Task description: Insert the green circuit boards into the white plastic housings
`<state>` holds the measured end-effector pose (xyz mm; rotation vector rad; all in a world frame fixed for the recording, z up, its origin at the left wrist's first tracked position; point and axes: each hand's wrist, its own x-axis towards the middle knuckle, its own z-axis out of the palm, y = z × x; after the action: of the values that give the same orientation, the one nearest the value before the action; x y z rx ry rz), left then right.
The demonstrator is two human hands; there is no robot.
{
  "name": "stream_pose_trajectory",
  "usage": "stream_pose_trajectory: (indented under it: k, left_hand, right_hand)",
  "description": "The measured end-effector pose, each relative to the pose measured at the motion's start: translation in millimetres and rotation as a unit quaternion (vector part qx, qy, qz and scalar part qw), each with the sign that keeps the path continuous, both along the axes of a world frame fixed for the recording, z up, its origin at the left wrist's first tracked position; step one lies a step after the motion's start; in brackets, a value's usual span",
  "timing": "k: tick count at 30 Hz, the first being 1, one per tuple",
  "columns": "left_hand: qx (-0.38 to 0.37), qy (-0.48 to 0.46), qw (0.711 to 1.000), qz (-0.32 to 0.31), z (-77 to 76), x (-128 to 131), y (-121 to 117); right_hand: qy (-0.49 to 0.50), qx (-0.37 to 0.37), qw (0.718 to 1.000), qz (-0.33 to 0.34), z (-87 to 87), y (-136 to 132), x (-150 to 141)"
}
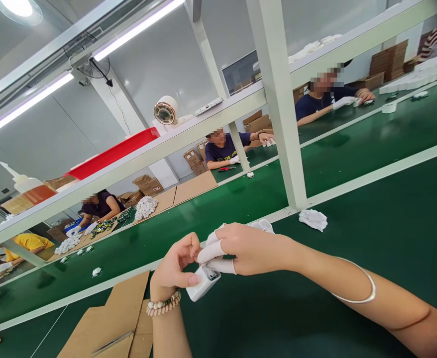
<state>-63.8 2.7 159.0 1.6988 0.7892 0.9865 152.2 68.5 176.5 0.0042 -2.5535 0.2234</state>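
Note:
My left hand (pixel 173 268) is closed around a small white charger-like block (pixel 202 283), thumb pressed on its lower side, a bead bracelet on the wrist. My right hand (pixel 241 248) reaches in from the right, its fingertips in white finger cots pinching at the top of the same block. A thin silver bangle sits on my right forearm. Both hands hover just above the green work surface (pixel 353 238).
Flat cardboard sheets (pixel 114 323) lie at lower left. A crumpled white glove (pixel 313 219) rests by the white frame post (pixel 278 109). Beyond the green conveyor belt (pixel 211 209), several people work with white parts (pixel 146 207), cartons and a red tray (pixel 117 151) overhead.

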Motion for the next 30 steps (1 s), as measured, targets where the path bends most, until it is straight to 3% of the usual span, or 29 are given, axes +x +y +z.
stream_pose_trajectory:
  k: [2,4,10,21,30]
  left_hand:
    - [0.009,0.013,1.000,-0.001,0.6,-2.6,0.8]
    - [0.016,0.023,1.000,0.005,1.7,-4.7,-0.4]
    - [0.036,0.037,0.999,0.014,10.7,-5.1,-14.7]
    - [0.065,0.062,0.996,0.021,17.5,-0.6,-24.5]
    - [0.062,0.059,0.996,0.031,12.8,-5.4,-17.6]
  right_hand:
    - [0.009,0.079,0.996,-0.032,-0.9,-2.3,-0.5]
    - [0.018,0.105,0.993,-0.042,-1.7,-2.7,-0.8]
    - [0.031,0.029,0.999,-0.019,-1.5,-1.0,2.0]
    - [0.082,0.056,0.995,-0.003,-5.1,-5.3,0.6]
    - [0.130,0.212,0.967,-0.047,-6.7,-10.0,3.5]
